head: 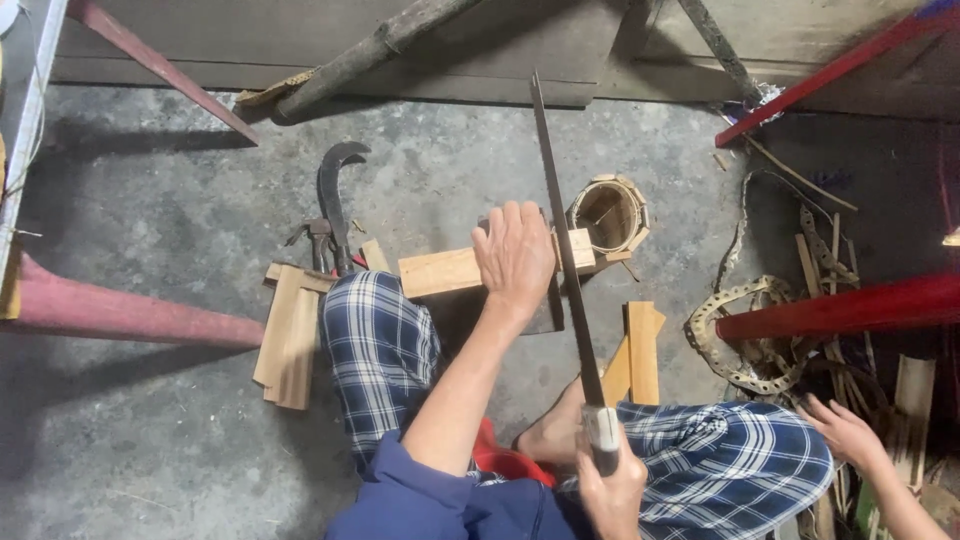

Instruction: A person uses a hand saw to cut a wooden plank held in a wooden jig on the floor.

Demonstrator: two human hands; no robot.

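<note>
Sawing step in hand: left hand (515, 255) presses flat on a wooden plank (455, 270) lying over a block on the concrete floor (150, 420), fingers spread, not closed round it. Right hand (612, 490) has a closed grip on the handsaw (568, 265), blade crossing the plank near its far end. Small round wooden tub (610, 212) behind, looks empty. Another person's hand (848, 432) at right.
</note>
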